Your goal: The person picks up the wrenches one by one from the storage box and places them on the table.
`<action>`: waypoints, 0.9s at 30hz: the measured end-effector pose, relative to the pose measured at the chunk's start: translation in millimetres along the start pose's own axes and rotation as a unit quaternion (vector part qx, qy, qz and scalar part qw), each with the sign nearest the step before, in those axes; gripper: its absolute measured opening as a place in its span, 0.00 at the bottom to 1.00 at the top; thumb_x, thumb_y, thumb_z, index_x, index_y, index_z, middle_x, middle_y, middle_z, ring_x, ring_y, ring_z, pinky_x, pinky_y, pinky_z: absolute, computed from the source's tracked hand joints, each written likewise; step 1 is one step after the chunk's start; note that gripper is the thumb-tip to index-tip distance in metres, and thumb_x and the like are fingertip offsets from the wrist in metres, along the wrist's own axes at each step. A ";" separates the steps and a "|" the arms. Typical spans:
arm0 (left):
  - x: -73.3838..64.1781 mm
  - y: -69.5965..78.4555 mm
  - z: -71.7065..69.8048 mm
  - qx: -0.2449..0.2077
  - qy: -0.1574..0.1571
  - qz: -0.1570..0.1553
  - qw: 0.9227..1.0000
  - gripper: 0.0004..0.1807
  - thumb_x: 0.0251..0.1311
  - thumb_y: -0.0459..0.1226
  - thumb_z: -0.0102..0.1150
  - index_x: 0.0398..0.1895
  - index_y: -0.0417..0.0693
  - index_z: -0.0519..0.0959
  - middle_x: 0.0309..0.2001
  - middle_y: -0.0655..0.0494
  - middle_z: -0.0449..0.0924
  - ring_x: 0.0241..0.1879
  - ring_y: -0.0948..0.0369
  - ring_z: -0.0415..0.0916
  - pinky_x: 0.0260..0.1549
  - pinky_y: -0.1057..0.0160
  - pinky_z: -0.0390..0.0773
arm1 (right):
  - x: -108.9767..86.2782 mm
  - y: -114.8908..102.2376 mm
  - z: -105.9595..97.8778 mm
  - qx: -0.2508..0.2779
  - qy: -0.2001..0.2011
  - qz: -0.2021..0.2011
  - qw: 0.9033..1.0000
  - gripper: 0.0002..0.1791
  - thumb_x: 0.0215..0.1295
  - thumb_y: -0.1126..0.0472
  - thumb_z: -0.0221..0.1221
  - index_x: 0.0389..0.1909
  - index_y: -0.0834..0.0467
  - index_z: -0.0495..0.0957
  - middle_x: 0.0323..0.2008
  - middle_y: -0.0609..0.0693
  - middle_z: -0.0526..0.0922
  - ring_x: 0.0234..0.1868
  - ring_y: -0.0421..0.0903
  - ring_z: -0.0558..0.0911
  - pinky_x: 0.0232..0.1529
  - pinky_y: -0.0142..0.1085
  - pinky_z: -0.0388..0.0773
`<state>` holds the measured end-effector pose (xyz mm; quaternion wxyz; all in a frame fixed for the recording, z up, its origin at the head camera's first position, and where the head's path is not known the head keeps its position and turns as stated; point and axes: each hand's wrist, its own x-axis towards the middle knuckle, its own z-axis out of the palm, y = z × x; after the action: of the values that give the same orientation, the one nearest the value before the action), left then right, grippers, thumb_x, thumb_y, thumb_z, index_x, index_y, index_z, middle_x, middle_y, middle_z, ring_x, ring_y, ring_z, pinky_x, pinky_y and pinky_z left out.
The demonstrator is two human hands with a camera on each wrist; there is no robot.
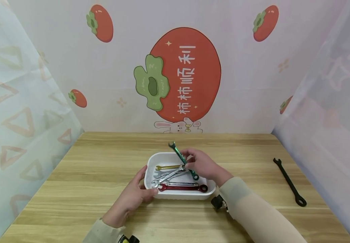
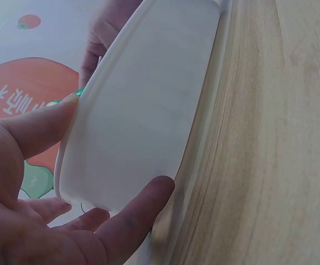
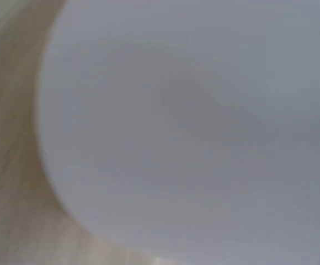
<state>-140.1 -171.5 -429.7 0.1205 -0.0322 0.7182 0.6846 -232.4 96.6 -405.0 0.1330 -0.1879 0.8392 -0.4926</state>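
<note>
A white plastic tray [image 1: 181,195] stands on the table, holding several wrenches. My left hand [image 1: 137,193] grips its left end; in the left wrist view the thumb [image 2: 49,124] lies at the rim and the other fingers spread along the outer wall. Over the tray my right hand [image 1: 201,164] pinches a green combination wrench [image 1: 178,153], tilted with its open end up and to the left. Below it lie a red wrench [image 1: 181,188], a small gold wrench [image 1: 169,167] and several silver wrenches [image 1: 170,175]. The blurred right wrist view shows just the tray wall [image 3: 176,138] and table.
A black combination wrench [image 1: 290,182] lies apart on the right side of the wooden table [image 1: 102,158]. Behind the table hangs a pale backdrop [image 1: 238,101] printed with persimmons, and similar sheets flank both sides.
</note>
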 end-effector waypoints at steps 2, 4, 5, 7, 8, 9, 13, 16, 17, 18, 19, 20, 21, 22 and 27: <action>0.2 -0.4 -0.3 0.000 0.002 0.000 1.000 0.55 0.51 0.24 0.72 0.80 0.53 0.52 0.73 0.44 0.55 0.47 0.50 0.78 0.37 0.52 0.83 | 0.4 -1.3 -3.8 0.075 0.015 0.020 0.997 0.24 0.67 0.74 0.58 0.62 0.55 0.74 0.49 0.55 0.75 0.46 0.53 0.79 0.43 0.45 0.79; 0.6 -1.2 -0.6 0.002 -0.001 0.004 1.000 0.55 0.51 0.24 0.72 0.80 0.52 0.52 0.73 0.44 0.55 0.46 0.50 0.78 0.36 0.52 0.83 | 0.4 -2.8 -8.1 0.135 0.027 0.034 0.990 0.24 0.67 0.75 0.58 0.62 0.56 0.71 0.49 0.57 0.73 0.44 0.55 0.79 0.42 0.45 0.80; 0.6 -1.2 -0.7 0.001 -0.001 0.004 1.000 0.55 0.51 0.24 0.72 0.80 0.52 0.52 0.73 0.44 0.55 0.46 0.50 0.78 0.36 0.52 0.82 | 0.3 -3.3 -10.2 0.158 0.031 0.038 0.986 0.24 0.67 0.74 0.58 0.62 0.57 0.70 0.50 0.58 0.72 0.43 0.56 0.79 0.42 0.46 0.81; 0.7 -1.1 -0.7 -0.002 -0.001 0.004 1.000 0.55 0.51 0.24 0.72 0.80 0.52 0.52 0.73 0.44 0.56 0.46 0.50 0.78 0.36 0.52 0.82 | -0.1 -3.8 -14.3 0.196 0.036 0.046 0.979 0.25 0.67 0.74 0.59 0.62 0.56 0.69 0.51 0.59 0.72 0.42 0.57 0.79 0.42 0.47 0.81; 0.9 -1.2 -0.8 -0.002 -0.001 0.005 1.000 0.55 0.51 0.23 0.72 0.80 0.52 0.52 0.73 0.44 0.56 0.46 0.50 0.78 0.36 0.52 0.82 | -0.7 -3.9 -16.3 0.208 0.038 0.049 0.976 0.25 0.67 0.73 0.59 0.62 0.56 0.69 0.51 0.60 0.72 0.42 0.56 0.79 0.43 0.49 0.81; 0.9 -1.3 -0.9 -0.003 -0.001 0.005 1.000 0.55 0.51 0.23 0.72 0.80 0.52 0.52 0.73 0.44 0.56 0.46 0.50 0.78 0.36 0.52 0.82 | -1.2 -3.7 -18.3 0.221 0.039 0.051 0.973 0.26 0.66 0.73 0.60 0.63 0.55 0.68 0.52 0.61 0.73 0.42 0.56 0.80 0.43 0.50 0.82; 0.8 -0.9 -0.8 -0.003 0.002 0.004 1.000 0.55 0.51 0.23 0.72 0.80 0.53 0.52 0.73 0.44 0.56 0.46 0.50 0.78 0.36 0.53 0.82 | -5.6 -1.3 -25.8 0.254 0.039 0.057 0.965 0.30 0.64 0.74 0.61 0.64 0.54 0.66 0.51 0.63 0.73 0.43 0.57 0.81 0.43 0.53 0.82; 0.8 -1.2 -0.7 0.000 0.001 0.004 1.000 0.55 0.51 0.23 0.71 0.80 0.53 0.52 0.73 0.44 0.56 0.46 0.50 0.78 0.36 0.53 0.83 | -10.8 1.3 -32.3 0.260 0.040 0.058 0.963 0.33 0.64 0.75 0.61 0.67 0.54 0.65 0.50 0.62 0.73 0.42 0.57 0.82 0.41 0.54 0.82; 0.7 -1.0 -0.6 0.000 0.000 0.004 1.000 0.55 0.51 0.24 0.71 0.79 0.53 0.52 0.73 0.44 0.56 0.47 0.50 0.78 0.36 0.53 0.82 | -12.8 2.4 -34.7 0.261 0.042 0.058 0.963 0.34 0.64 0.75 0.61 0.68 0.54 0.64 0.50 0.61 0.73 0.42 0.57 0.82 0.41 0.55 0.82; 0.8 -1.1 -0.7 0.001 0.000 0.005 1.000 0.55 0.51 0.24 0.71 0.80 0.53 0.52 0.73 0.44 0.56 0.47 0.50 0.78 0.36 0.53 0.82 | -15.0 3.7 -37.4 0.260 0.044 0.059 0.963 0.34 0.64 0.75 0.61 0.69 0.54 0.64 0.50 0.61 0.73 0.43 0.57 0.82 0.42 0.55 0.82; 0.7 -1.1 -0.7 0.002 -0.001 0.005 1.000 0.55 0.51 0.24 0.71 0.80 0.53 0.52 0.73 0.44 0.56 0.47 0.50 0.78 0.36 0.53 0.82 | -17.5 4.5 -40.4 0.260 0.046 0.060 0.963 0.35 0.64 0.75 0.61 0.70 0.54 0.63 0.50 0.61 0.73 0.43 0.57 0.82 0.42 0.56 0.81; 0.7 -1.1 -0.7 0.002 -0.001 0.005 1.000 0.55 0.52 0.24 0.71 0.80 0.53 0.52 0.73 0.44 0.55 0.47 0.50 0.78 0.37 0.53 0.82 | -19.9 5.9 -43.7 0.260 0.048 0.061 0.962 0.36 0.64 0.75 0.61 0.70 0.54 0.63 0.50 0.61 0.73 0.43 0.57 0.82 0.44 0.57 0.80; 0.7 -1.1 -0.8 0.002 -0.002 0.005 1.000 0.55 0.52 0.24 0.71 0.80 0.53 0.52 0.73 0.44 0.55 0.47 0.49 0.78 0.37 0.53 0.82 | -22.6 7.1 -47.2 0.259 0.051 0.062 0.962 0.36 0.64 0.75 0.61 0.71 0.54 0.62 0.51 0.61 0.73 0.44 0.57 0.82 0.44 0.56 0.80; 0.6 -1.1 -0.8 0.002 -0.001 0.005 1.000 0.55 0.52 0.24 0.71 0.80 0.53 0.52 0.73 0.44 0.56 0.47 0.50 0.78 0.37 0.53 0.82 | -24.8 9.1 -50.9 0.260 0.054 0.061 0.962 0.36 0.65 0.75 0.61 0.72 0.54 0.61 0.51 0.61 0.73 0.44 0.57 0.82 0.44 0.55 0.81; -0.4 -1.9 -0.1 -0.005 0.000 0.010 1.000 0.55 0.50 0.23 0.71 0.80 0.52 0.52 0.73 0.43 0.56 0.46 0.50 0.78 0.36 0.53 0.82 | -36.2 22.2 -72.0 0.259 0.066 0.063 0.962 0.37 0.66 0.75 0.59 0.73 0.55 0.59 0.53 0.62 0.72 0.43 0.56 0.83 0.40 0.48 0.83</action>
<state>-139.3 -171.7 -431.5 0.1131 -0.0254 0.7148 0.6897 -233.6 178.6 -388.6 0.1525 -0.0611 0.7001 -0.6949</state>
